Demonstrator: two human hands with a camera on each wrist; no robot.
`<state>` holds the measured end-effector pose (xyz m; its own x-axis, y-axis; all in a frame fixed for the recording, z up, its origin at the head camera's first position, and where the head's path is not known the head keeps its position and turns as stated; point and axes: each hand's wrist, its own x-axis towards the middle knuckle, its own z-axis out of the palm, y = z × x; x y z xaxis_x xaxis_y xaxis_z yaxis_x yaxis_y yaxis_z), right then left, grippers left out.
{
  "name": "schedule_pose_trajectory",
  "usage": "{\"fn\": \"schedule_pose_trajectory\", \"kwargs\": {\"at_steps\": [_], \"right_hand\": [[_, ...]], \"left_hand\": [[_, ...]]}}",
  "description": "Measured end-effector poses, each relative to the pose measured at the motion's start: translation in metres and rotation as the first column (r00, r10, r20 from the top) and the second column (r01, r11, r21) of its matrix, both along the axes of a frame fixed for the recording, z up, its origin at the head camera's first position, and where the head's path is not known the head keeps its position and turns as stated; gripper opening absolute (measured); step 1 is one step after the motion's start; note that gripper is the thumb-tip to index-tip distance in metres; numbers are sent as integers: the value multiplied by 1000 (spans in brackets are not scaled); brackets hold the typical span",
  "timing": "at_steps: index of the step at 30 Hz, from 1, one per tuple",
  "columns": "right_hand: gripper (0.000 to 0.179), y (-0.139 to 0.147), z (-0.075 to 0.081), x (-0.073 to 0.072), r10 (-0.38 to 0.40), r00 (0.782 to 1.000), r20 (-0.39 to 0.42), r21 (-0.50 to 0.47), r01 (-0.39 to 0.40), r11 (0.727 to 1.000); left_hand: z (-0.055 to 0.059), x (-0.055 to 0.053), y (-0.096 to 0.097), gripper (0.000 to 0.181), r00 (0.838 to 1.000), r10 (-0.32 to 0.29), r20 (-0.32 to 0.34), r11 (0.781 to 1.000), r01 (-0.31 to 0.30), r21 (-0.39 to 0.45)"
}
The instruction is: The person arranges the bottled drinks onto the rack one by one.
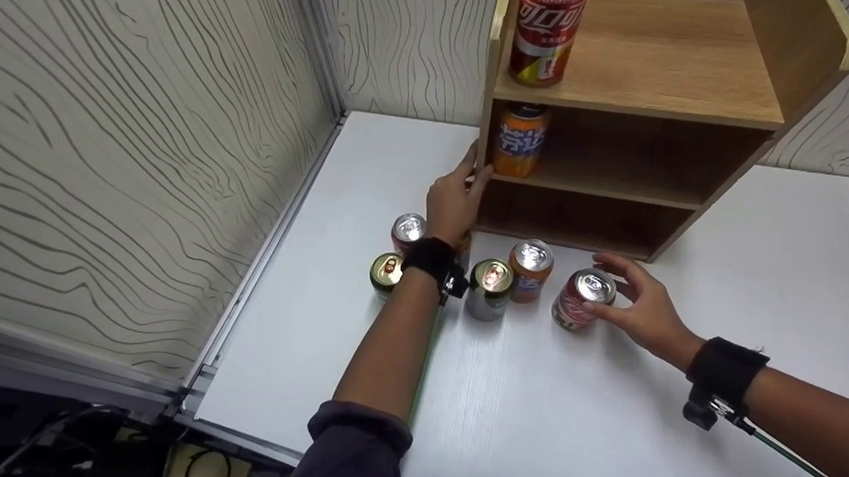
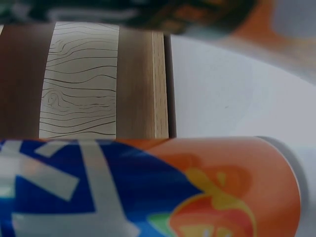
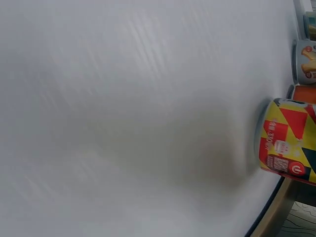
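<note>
In the head view, my left hand holds the left edge of the wooden shelf, thumb at the front edge, other fingers partly hidden along the outer side. My right hand has thumb and fingers around a red soda can on the table. The right wrist view shows that can's yellow-and-red patterned side. An orange soda can and a green-and-silver can stand to its left. Near my left wrist are another red can and a green can.
A red cola can stands on the shelf's top level, with an orange can on the level below. Another orange can is mostly hidden by my left wrist. The white table meets a wood-grain patterned wall on the left.
</note>
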<state>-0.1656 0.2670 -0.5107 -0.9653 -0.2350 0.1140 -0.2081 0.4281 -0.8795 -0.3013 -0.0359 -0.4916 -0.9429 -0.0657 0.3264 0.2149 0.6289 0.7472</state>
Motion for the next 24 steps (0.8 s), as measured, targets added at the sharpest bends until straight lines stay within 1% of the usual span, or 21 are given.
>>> {"fn": "schedule_pose_trajectory", "kwargs": {"at_steps": [4, 8, 15, 24], "right_hand": [[85, -1, -5, 4, -6, 1000, 18, 7, 6, 1000], [91, -3, -9, 7, -31, 999, 28, 28, 30, 999], [88, -7, -20, 10, -72, 996, 44, 32, 71, 997], [92, -16, -27, 11, -120, 991, 54, 28, 118, 993]], "left_hand": [[0, -1, -1, 58, 1000, -4, -7, 1000, 4, -5], [-1, -1, -1, 59, 1000, -15, -9, 1000, 15, -2], [0, -2, -1, 59, 1000, -15, 8, 1000, 15, -3], [-1, -2, -1, 59, 1000, -11, 21, 1000, 11, -2]]}}
